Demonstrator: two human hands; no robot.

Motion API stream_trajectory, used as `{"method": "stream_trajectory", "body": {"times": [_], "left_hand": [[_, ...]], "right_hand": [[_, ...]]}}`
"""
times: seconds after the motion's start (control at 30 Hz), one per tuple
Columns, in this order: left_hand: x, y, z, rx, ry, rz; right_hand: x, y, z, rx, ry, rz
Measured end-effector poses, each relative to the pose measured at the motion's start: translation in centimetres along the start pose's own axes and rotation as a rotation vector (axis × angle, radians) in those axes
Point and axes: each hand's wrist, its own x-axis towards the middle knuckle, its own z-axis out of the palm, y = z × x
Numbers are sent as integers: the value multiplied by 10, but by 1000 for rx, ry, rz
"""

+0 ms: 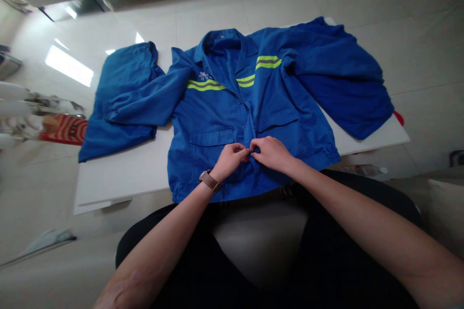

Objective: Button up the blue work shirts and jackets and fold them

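Trainee: Where did the jacket (217,111) lie?

Operator: From my remote station I saw it spread front-up on the white table (119,178), mid-frame, collar (200,53) toward the top edge, hem (221,195) toward the bottom.

Trainee: And the grip?

Operator: Closed on the front placket (248,121), just below centre — the left hand (231,157) pinched from the left, the right hand (272,153) from the right, nearly meeting. What lay between their tips I could not tell.

Trainee: Which relation governed?

Operator: The placket's long axis — it ran up-frame from the grip, leaning slightly left; neither hand was clearly nearer.
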Motion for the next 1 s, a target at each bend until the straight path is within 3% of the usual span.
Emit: {"method": "stream_trajectory", "body": {"times": [0.23, 0.53, 1.0], "left_hand": [[3, -6, 2, -184, 6, -121], [3, -15, 10, -209, 64, -106], [11, -27, 8, 115, 86, 8]], "right_hand": [[1, 0, 5, -7, -16, 17], [-2, -7, 3, -91, -44, 52], [1, -9, 14, -272, -83, 16]]}}
